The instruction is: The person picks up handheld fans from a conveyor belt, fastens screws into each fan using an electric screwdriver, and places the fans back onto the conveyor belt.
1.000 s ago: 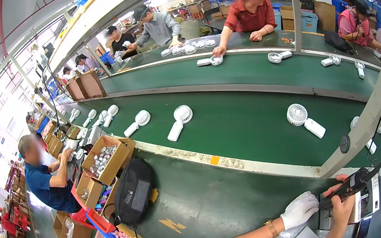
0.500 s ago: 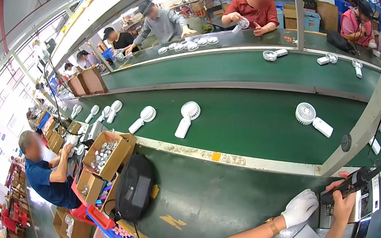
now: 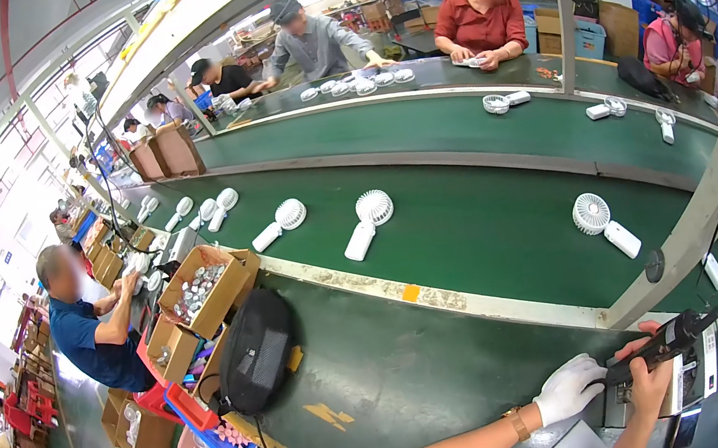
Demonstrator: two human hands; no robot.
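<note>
My left hand (image 3: 569, 390), in a white glove with a watch at the wrist, is at the lower right. Its fingers are bent together at the nose of a black electric screwdriver (image 3: 662, 346); anything between them is too small to make out. My bare right hand (image 3: 648, 380) is wrapped round the screwdriver's body, which lies nearly level, its cable running up to the right. Below both hands is a grey-and-white box-shaped device (image 3: 708, 367), partly hidden by my right hand. A dark flat object (image 3: 685, 428) lies beside it.
White handheld fans (image 3: 374, 208) lie on the green conveyor (image 3: 476, 242) beyond my bench. A black case (image 3: 255, 350) and cardboard boxes of small parts (image 3: 237, 287) stand left. A metal post (image 3: 692, 225) rises at right. Co-workers sit across the line and at left.
The fans on the near conveyor have shifted slightly right. My left fingers have moved closer to the screwdriver's nose. The co-worker in red has lowered a fan to the table.
</note>
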